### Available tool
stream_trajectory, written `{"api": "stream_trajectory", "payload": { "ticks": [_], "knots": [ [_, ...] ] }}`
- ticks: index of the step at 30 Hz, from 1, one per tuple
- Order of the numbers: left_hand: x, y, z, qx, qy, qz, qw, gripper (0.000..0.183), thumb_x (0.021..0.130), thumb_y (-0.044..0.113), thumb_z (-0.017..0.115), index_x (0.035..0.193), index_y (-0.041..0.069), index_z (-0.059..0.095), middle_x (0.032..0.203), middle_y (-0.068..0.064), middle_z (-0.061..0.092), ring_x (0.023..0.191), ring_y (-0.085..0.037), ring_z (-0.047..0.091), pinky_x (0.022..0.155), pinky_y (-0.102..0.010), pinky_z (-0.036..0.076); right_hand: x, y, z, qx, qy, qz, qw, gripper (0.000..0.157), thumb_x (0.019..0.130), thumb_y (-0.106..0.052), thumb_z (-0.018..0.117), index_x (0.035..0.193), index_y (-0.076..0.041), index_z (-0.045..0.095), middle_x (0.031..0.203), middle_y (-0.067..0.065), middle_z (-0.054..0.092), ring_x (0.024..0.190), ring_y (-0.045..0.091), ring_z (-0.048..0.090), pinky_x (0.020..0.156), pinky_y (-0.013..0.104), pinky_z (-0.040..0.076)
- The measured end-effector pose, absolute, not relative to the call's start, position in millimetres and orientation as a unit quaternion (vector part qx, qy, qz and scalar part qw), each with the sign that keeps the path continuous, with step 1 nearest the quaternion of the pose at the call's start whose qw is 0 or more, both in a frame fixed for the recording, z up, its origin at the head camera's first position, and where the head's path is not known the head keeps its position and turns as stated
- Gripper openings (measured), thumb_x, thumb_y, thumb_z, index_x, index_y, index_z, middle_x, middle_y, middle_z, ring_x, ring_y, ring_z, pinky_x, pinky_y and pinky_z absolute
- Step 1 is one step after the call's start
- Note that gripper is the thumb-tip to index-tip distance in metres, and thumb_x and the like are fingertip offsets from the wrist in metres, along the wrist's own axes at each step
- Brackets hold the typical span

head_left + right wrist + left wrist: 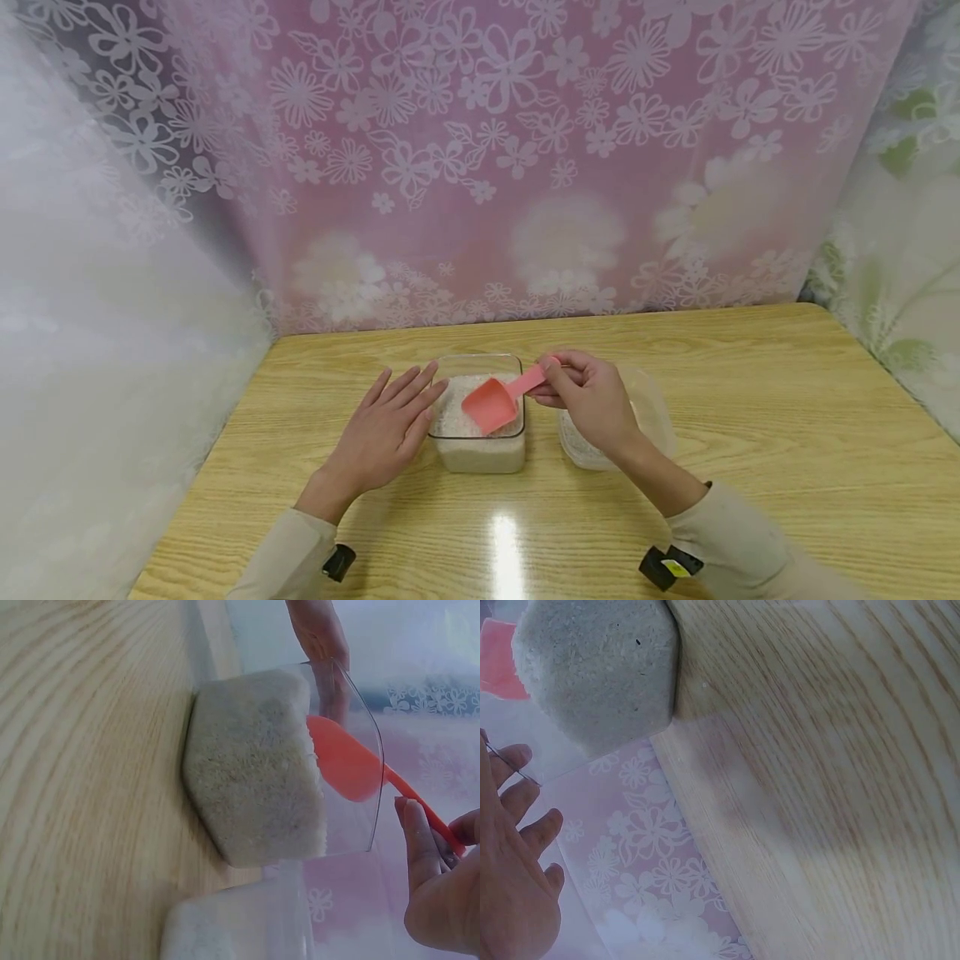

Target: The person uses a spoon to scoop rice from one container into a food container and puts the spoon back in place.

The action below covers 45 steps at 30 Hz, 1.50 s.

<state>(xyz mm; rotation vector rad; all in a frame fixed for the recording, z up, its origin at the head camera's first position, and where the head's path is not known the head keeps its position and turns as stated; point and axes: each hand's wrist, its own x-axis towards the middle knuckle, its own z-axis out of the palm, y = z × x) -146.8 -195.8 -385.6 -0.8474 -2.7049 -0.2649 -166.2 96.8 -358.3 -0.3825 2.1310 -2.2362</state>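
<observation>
A clear square container of white rice stands on the table, filled to a bit over half its height. My right hand pinches the end of a pink scoop's handle. The scoop is tilted inside the container, its bowl at the rice surface in the right wrist view; the bowl looks empty. My left hand lies along the container's left side, fingers straight and fingertips at the rim. Partly behind my right hand is a translucent plastic container with some rice in the bottom.
The wood-grain table extends around both containers. A pink flowered curtain hangs behind its back edge, and pale curtains stand at the sides. Dark wrist devices sit at both sleeves.
</observation>
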Motion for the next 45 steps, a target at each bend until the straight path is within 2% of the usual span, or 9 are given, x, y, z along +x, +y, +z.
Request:
{"api": "stream_trajectory", "payload": {
  "ticks": [11,25,31,38,45],
  "knots": [
    [-146.8,-195.8,-387.4,-0.293,-0.94,-0.098,0.146,0.046,0.105,0.035,0.03,0.146,0.019,0.044,0.154,0.0,0.029,0.14,-0.022,0.028,0.116,-0.045,0.01,-163.6,87.3,-362.2,-0.082,0.663,-0.741,0.069,0.03,0.099,-0.01,0.054,0.116,0.015,0.055,0.095,0.023,0.069,0.081,0.024,0.07,0.076,0.034,0.056],
    [-148.6,-195.8,-389.2,-0.291,-0.941,-0.096,0.146,0.045,0.105,0.032,0.034,0.147,0.019,0.042,0.154,0.0,0.029,0.14,-0.022,0.027,0.115,-0.046,0.012,-161.8,89.3,-365.7,-0.043,0.646,-0.756,0.091,0.029,0.1,-0.009,0.052,0.119,0.012,0.054,0.096,0.022,0.068,0.083,0.024,0.07,0.081,0.038,0.055],
    [-148.6,-196.7,-389.6,-0.292,-0.941,-0.09,0.146,0.047,0.105,0.036,0.03,0.147,0.02,0.042,0.155,0.001,0.027,0.14,-0.022,0.026,0.116,-0.046,0.01,-160.6,91.4,-366.9,-0.035,0.631,-0.769,0.095,0.029,0.101,-0.012,0.051,0.119,0.011,0.054,0.098,0.022,0.068,0.086,0.025,0.07,0.081,0.035,0.055],
    [-149.2,-197.0,-388.4,-0.297,-0.939,-0.079,0.155,0.045,0.104,0.034,0.033,0.146,0.019,0.044,0.154,0.0,0.03,0.139,-0.023,0.028,0.115,-0.047,0.013,-159.0,94.7,-368.7,-0.018,0.608,-0.787,0.107,0.035,0.101,-0.015,0.05,0.121,0.014,0.05,0.097,0.019,0.068,0.085,0.021,0.07,0.082,0.032,0.054],
    [-148.6,-197.0,-388.5,-0.293,-0.941,-0.081,0.15,0.046,0.105,0.035,0.03,0.147,0.02,0.042,0.154,0.001,0.029,0.14,-0.021,0.027,0.116,-0.046,0.011,-160.5,97.1,-372.7,-0.012,0.566,-0.815,0.123,0.034,0.102,-0.012,0.048,0.122,0.015,0.048,0.097,0.016,0.069,0.089,0.022,0.07,0.084,0.03,0.053]
  ]
}}
